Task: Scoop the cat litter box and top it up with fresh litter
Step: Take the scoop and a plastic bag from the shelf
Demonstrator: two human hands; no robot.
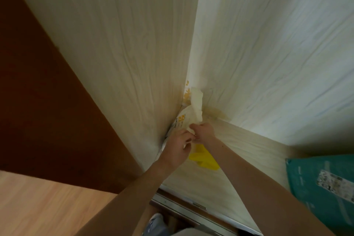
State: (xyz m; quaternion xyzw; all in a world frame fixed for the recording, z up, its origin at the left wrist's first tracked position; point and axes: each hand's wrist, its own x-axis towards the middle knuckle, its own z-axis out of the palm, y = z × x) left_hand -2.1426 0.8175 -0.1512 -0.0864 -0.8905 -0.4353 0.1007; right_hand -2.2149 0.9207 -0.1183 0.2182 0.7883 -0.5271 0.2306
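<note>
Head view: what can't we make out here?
- Litter box and scoop: not in the head view at all.
- White bag in the corner: print too small and blurred to read; both hands cover its lower part.
- Left hand and right hand: both grip the bag's top; fingers curl out of sight.
- Yellow item: partly behind the right forearm; cannot identify.
- Teal bag: cut off by the right edge, label blurred.

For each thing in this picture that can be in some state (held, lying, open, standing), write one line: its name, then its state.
white bag: stands in the corner, top edge gripped by both hands; whether opened, cannot tell.
left hand: fingers curled on the bag's top.
right hand: pinches the bag's top.
yellow item: lies on the floor under the forearms, not held.
teal package: rests at the right edge, untouched.
</note>
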